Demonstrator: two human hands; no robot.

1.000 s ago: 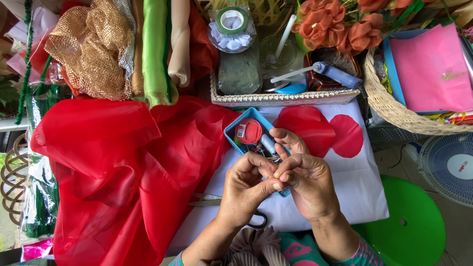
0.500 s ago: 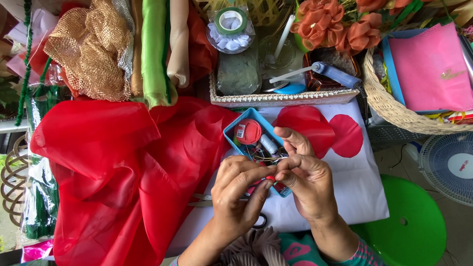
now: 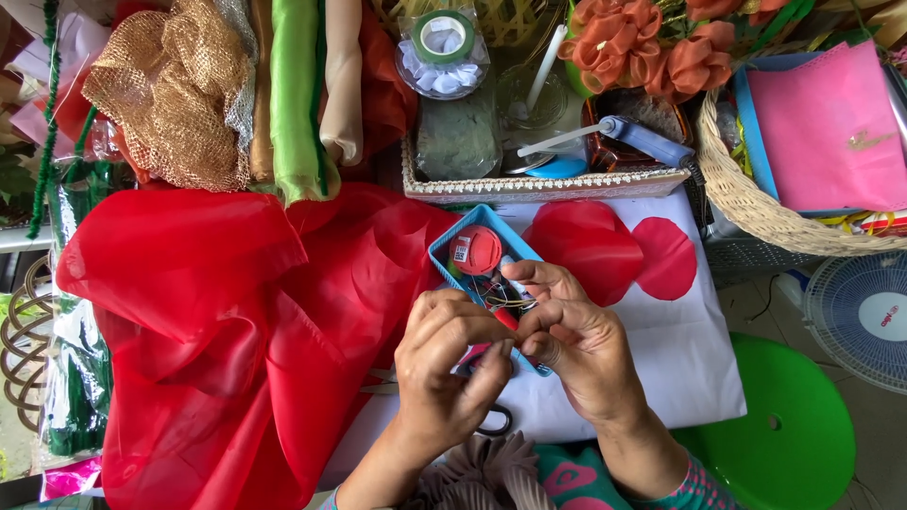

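One head-worn camera is looking almost straight down from close above the counter [image 3: 680, 378]. It is facing away from the wearer's body, taking in baskets at the top edge and floor at right. No second view is sharing the scene.

The left hand [image 3: 444, 364] and right hand [image 3: 578, 345] cover the near end of the blue tray [image 3: 452, 247], and whatever small thing the fingertips pinch between them is too small to make out. Of the scissors [image 3: 493, 422] only one dark handle loop shows under the left wrist, and the tangle of threads in the tray is too fine to tell apart. The frame edges cut off the red fabric [image 3: 217, 349], the green stool [image 3: 803, 444] and the fan [image 3: 864, 321].
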